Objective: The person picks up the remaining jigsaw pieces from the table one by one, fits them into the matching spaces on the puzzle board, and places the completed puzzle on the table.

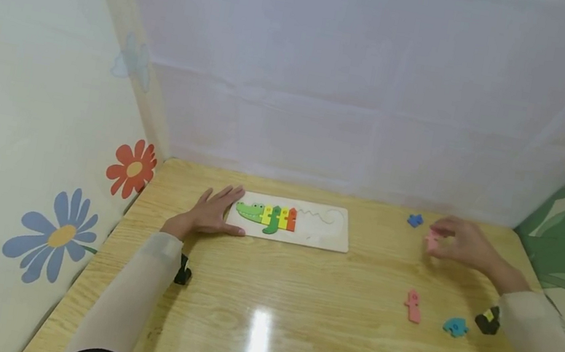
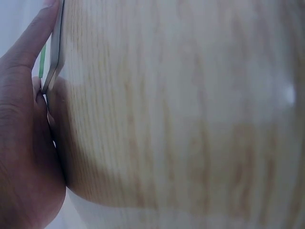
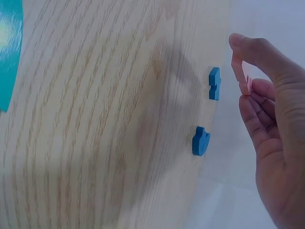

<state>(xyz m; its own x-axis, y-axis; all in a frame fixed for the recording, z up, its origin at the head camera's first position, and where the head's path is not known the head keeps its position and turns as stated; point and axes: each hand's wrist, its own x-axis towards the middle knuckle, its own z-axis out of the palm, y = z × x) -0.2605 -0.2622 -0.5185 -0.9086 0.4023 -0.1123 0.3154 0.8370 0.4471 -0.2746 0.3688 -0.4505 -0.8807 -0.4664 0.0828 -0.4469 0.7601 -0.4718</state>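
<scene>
A pale wooden puzzle board (image 1: 320, 235) lies on the table with a crocodile's green head (image 1: 251, 212), a green leg piece (image 1: 271, 227) and yellow and orange body pieces set in its left part. The bare right part carries a wavy outline. My left hand (image 1: 212, 211) rests at the board's left end, thumb and fingers spread along its corners. In the left wrist view, the thumb (image 2: 33, 36) lies along the board's edge. At the table's right, my right hand (image 1: 464, 245) pinches a pink puzzle piece (image 3: 243, 78) between thumb and fingers, raised above the table.
Near the right hand lies a blue piece (image 1: 415, 220); the right wrist view shows two blue pieces, one (image 3: 215, 84) farther up than the other (image 3: 200, 141). Closer to me are another pink piece (image 1: 413, 305) and a teal piece (image 1: 456, 326). A white cloth (image 1: 272, 106) hangs behind the table.
</scene>
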